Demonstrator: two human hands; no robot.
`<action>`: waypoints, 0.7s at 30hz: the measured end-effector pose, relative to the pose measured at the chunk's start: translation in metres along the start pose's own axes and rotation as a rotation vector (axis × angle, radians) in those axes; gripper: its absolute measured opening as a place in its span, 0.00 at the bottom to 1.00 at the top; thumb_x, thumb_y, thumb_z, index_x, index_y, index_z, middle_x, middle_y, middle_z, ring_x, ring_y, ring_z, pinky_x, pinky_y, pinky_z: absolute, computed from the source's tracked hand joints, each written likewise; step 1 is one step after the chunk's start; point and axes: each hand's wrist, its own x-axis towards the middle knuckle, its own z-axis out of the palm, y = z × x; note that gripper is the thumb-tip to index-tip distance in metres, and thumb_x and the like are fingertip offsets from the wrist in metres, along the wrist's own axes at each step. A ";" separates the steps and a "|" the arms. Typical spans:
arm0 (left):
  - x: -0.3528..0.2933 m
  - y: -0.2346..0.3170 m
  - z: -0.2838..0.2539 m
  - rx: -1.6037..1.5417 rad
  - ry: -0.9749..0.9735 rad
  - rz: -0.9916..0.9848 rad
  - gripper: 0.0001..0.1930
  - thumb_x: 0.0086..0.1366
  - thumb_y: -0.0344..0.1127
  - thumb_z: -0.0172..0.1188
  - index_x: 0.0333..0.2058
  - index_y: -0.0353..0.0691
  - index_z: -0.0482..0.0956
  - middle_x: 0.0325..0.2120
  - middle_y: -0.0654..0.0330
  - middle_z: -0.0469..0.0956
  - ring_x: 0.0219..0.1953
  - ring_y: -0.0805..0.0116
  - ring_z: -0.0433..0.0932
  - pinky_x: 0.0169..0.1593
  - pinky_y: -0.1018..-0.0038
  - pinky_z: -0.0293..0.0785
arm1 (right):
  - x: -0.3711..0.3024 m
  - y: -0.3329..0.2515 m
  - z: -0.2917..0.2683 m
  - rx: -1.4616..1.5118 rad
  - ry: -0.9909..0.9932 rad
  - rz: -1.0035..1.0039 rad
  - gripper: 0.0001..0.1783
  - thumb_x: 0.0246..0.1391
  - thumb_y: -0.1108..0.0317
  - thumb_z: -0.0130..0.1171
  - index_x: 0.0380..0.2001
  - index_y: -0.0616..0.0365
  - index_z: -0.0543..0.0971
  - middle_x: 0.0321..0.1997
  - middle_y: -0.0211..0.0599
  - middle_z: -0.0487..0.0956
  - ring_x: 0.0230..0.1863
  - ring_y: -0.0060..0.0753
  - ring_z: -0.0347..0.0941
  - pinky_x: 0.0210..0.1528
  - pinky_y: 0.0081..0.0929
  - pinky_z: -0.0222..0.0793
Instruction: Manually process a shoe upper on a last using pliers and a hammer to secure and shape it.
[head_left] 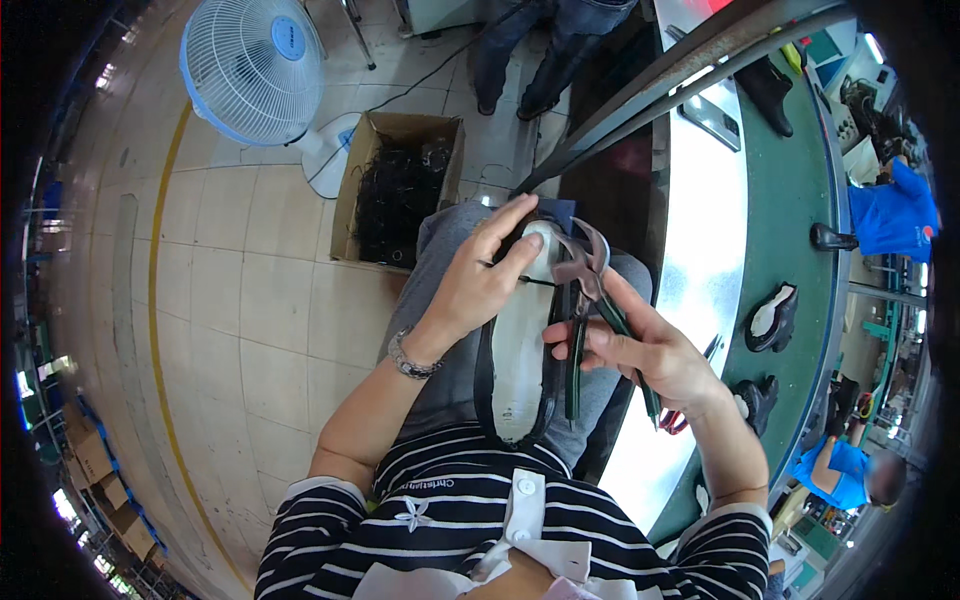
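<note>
A black shoe upper with a whitish underside [517,350] lies along my lap, its far end pointing away from me. My left hand [480,275] grips that far end, the thumb pressed on the pale surface and the fingers round the edge. In my right hand [650,345] is a pair of lasting pincers [585,270] with dark green handles. Its metal jaws are at the shoe's right edge near the far end; whether they pinch the material I cannot tell. A short dark strip crosses the pale underside beside the jaws.
To the left stand a cardboard box [345,210] of dark scraps and a white fan [250,70]. On my right runs a metal ledge [690,240] with a phone [712,122], beside a green conveyor [800,210] carrying several shoes. A slanting metal bar [660,95] rises ahead; other people are nearby.
</note>
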 end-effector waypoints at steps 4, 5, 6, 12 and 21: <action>0.001 0.007 0.009 -0.083 0.076 -0.037 0.20 0.68 0.32 0.50 0.57 0.35 0.69 0.44 0.59 0.78 0.44 0.77 0.73 0.50 0.80 0.67 | 0.020 -0.017 -0.001 -0.151 -0.047 0.148 0.35 0.66 0.69 0.46 0.70 0.50 0.44 0.47 0.44 0.78 0.46 0.34 0.76 0.48 0.28 0.72; 0.001 0.003 0.011 -0.052 0.123 0.013 0.18 0.68 0.32 0.49 0.55 0.35 0.72 0.40 0.60 0.79 0.41 0.79 0.74 0.46 0.81 0.69 | 0.020 -0.020 0.003 -0.133 -0.010 0.192 0.35 0.66 0.69 0.46 0.71 0.50 0.43 0.43 0.40 0.77 0.43 0.32 0.76 0.45 0.28 0.73; 0.002 0.005 0.011 -0.060 0.122 0.008 0.18 0.68 0.32 0.49 0.55 0.35 0.72 0.40 0.60 0.79 0.41 0.79 0.74 0.46 0.81 0.69 | 0.021 -0.023 0.005 -0.117 0.027 0.234 0.35 0.66 0.69 0.45 0.71 0.49 0.43 0.39 0.36 0.76 0.41 0.31 0.76 0.42 0.28 0.74; 0.006 0.004 0.013 -0.105 0.194 0.014 0.15 0.63 0.31 0.54 0.48 0.35 0.77 0.33 0.50 0.80 0.27 0.70 0.78 0.32 0.76 0.72 | 0.021 -0.003 0.013 -0.471 0.078 0.043 0.35 0.67 0.70 0.44 0.70 0.51 0.42 0.29 0.33 0.72 0.29 0.25 0.73 0.32 0.25 0.73; 0.002 0.012 0.006 0.247 0.292 0.364 0.15 0.59 0.28 0.57 0.45 0.36 0.79 0.39 0.51 0.80 0.36 0.56 0.80 0.40 0.69 0.75 | 0.018 0.016 0.016 -0.739 0.175 -0.127 0.35 0.66 0.71 0.44 0.70 0.54 0.42 0.25 0.37 0.75 0.24 0.27 0.75 0.28 0.27 0.73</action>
